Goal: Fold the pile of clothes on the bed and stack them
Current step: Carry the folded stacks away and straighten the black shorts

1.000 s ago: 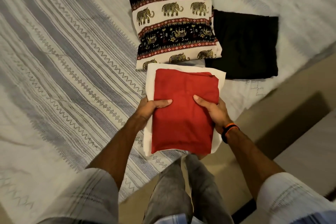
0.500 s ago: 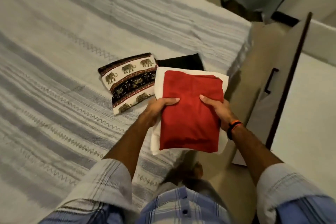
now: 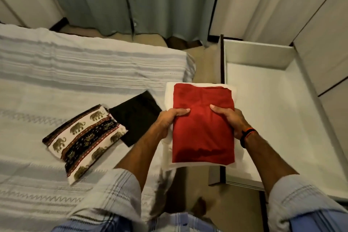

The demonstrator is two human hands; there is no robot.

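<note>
Head view: red garment (image 3: 203, 128) between left hand (image 3: 169, 118) and right hand (image 3: 230, 120).

1. Fingers of the left hand (image 3: 170, 118) are hidden under the stack; only the thumb is seen on the red cloth (image 3: 203, 124); same for the right hand (image 3: 228, 119).
2. The white cloth (image 3: 169, 156) is mostly covered by the red one; only its borders are shown.
3. One corner of the black cloth (image 3: 137, 117) is tucked under the elephant-print cloth (image 3: 84, 137).
4. The bed (image 3: 75, 73) is cut off at left and bottom edges; the drawer (image 3: 273, 109) is partly blocked by the stack and right arm.
</note>
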